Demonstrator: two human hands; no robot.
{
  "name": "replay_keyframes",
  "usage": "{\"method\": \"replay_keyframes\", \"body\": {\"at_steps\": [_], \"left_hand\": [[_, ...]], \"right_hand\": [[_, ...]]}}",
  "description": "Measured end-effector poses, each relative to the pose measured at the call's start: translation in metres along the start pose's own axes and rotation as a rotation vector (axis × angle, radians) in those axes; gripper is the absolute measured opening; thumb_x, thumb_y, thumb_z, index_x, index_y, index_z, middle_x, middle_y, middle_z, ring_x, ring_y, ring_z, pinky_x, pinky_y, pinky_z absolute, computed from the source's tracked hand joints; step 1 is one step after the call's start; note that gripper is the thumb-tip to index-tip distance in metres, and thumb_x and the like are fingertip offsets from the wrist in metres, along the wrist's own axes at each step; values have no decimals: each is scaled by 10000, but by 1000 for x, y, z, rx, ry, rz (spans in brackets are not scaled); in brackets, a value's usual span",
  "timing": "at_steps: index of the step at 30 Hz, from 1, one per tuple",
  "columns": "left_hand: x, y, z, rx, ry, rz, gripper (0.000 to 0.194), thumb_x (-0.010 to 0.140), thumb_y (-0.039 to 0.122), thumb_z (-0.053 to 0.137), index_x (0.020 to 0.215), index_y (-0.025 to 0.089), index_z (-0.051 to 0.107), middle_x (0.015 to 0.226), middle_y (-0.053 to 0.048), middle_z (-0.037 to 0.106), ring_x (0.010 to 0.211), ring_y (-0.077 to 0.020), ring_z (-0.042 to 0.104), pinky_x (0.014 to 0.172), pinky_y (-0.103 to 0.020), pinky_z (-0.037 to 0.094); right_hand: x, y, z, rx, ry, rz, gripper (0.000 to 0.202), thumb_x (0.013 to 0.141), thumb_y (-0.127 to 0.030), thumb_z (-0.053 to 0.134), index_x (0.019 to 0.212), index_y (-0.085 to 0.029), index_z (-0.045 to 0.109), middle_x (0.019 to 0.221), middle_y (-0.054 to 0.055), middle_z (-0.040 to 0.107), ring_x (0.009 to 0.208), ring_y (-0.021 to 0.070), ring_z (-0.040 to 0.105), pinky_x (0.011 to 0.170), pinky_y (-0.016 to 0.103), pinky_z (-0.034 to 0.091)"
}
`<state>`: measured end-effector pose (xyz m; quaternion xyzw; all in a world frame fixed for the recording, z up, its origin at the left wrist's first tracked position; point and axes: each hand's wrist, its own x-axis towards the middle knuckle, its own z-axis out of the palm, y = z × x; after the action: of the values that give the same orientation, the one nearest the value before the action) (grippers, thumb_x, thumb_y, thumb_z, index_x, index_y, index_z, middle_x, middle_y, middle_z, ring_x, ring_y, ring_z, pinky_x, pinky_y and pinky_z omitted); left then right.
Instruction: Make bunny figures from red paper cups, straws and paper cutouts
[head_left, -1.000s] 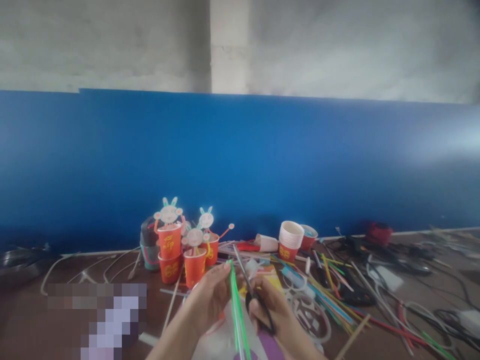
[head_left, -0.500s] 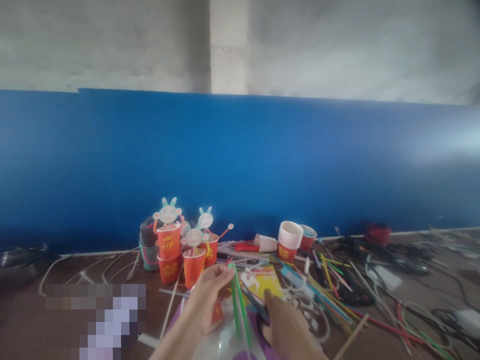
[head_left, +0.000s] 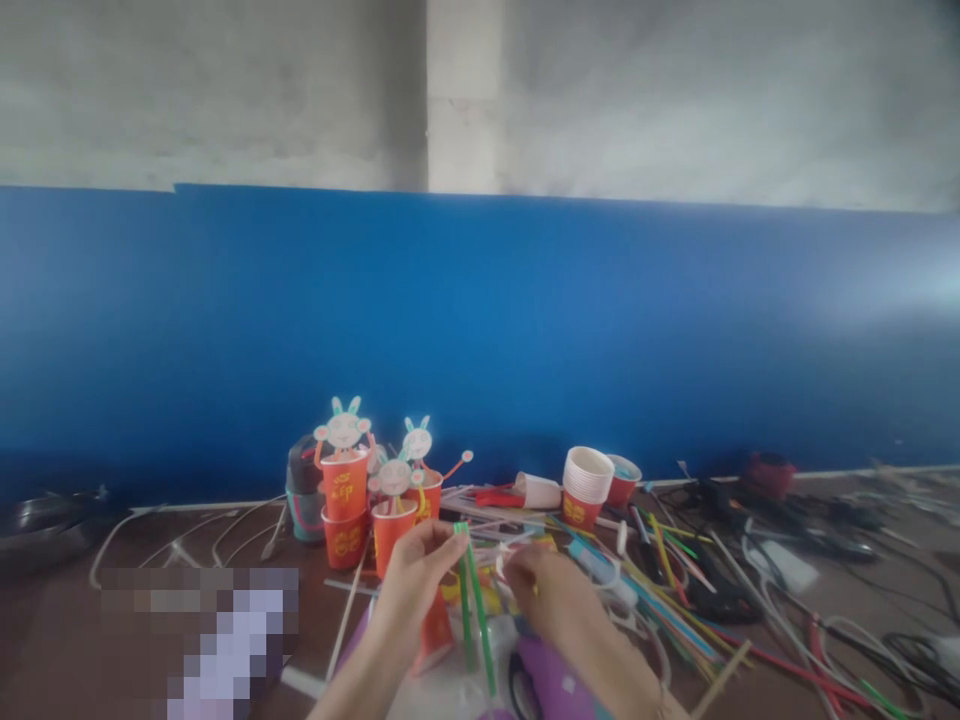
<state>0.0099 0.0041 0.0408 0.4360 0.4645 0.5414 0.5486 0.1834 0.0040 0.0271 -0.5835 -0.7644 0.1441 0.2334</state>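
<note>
My left hand (head_left: pixel 421 575) pinches the top ends of green plastic straws (head_left: pixel 480 628), whose two lengths hang down and spread slightly apart. Beside them my right hand (head_left: pixel 551 595) is closed, its fingertips at a small white piece (head_left: pixel 504 562). Whether that piece is gripped or merely touched is hidden. Below the right hand, the dark handle loop of scissors (head_left: pixel 522 686) rests against something purple (head_left: pixel 555 670). An orange cup (head_left: pixel 435 630) lies partly behind my left wrist.
Orange paper cups (head_left: pixel 345 535) carrying white rabbit-faced cutouts (head_left: pixel 343 430) stand at the left. Stacked white-rimmed cups (head_left: pixel 587 480) stand at the back right. Coloured straws (head_left: pixel 667 610), cables (head_left: pixel 814 625) and a white box-shaped piece (head_left: pixel 784 567) clutter the right side before a blue panel (head_left: pixel 480 320).
My right hand has let go of the scissors and moved up to the white piece. My left hand keeps its pinch on the green straws. The view has shifted slightly.
</note>
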Motion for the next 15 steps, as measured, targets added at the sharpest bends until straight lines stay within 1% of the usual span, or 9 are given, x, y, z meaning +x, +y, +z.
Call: {"method": "replay_keyframes", "body": {"at_steps": [1, 2, 4, 6, 9, 11, 13, 15], "left_hand": [[0, 0, 0, 10, 14, 13, 292, 626, 403, 777, 622, 159, 615, 594, 13, 591, 578, -122, 521, 588, -235, 402], [0, 1, 0, 18, 33, 29, 280, 624, 391, 780, 621, 159, 622, 592, 12, 596, 576, -124, 526, 585, -234, 405], [-1, 2, 0, 29, 60, 53, 262, 617, 373, 787, 626, 158, 636, 588, 11, 603, 569, -125, 530, 569, -230, 408], [-1, 2, 0, 39, 63, 68, 255, 616, 369, 789, 641, 156, 651, 592, 6, 615, 570, -129, 540, 557, -229, 411], [1, 2, -1, 32, 45, 82, 267, 608, 374, 796, 636, 150, 654, 573, -1, 618, 554, -127, 536, 539, -225, 406], [2, 3, -2, 2, 27, 85, 279, 596, 373, 805, 625, 145, 646, 549, 7, 602, 522, -108, 509, 521, -215, 390], [1, 5, -3, -36, -2, 59, 292, 577, 369, 819, 629, 141, 644, 541, 17, 587, 495, -89, 485, 503, -204, 375], [-1, 8, -3, -72, -37, 0, 304, 559, 366, 832, 633, 141, 641, 544, 24, 582, 482, -79, 482, 495, -198, 371]], "right_hand": [[1, -8, -1, 145, 64, -45, 309, 891, -252, 442, 770, -165, 713, 771, 96, 710, 728, 223, 651, 647, 280, 448], [1, -15, 0, 252, 117, -75, 328, 907, -289, 428, 781, -173, 708, 788, 86, 706, 729, 213, 644, 643, 269, 450], [2, -29, 2, 353, 191, -111, 321, 903, -316, 433, 802, -180, 706, 817, 85, 701, 752, 216, 637, 642, 266, 451], [2, -39, 5, 382, 209, -113, 302, 887, -308, 455, 791, -177, 709, 792, 85, 698, 737, 222, 629, 623, 269, 445], [6, -48, 5, 464, 150, -104, 280, 857, -264, 480, 731, -165, 709, 703, 69, 697, 667, 208, 613, 589, 265, 433], [8, -51, 0, 548, 92, -99, 245, 823, -234, 511, 715, -153, 716, 688, 56, 701, 671, 204, 612, 601, 260, 441], [10, -50, -6, 635, 22, -78, 213, 793, -253, 564, 718, -142, 729, 688, 45, 700, 688, 201, 606, 604, 254, 442], [13, -46, -10, 731, -62, -45, 229, 770, -322, 623, 711, -132, 736, 652, 31, 679, 655, 180, 581, 572, 242, 422]]}}
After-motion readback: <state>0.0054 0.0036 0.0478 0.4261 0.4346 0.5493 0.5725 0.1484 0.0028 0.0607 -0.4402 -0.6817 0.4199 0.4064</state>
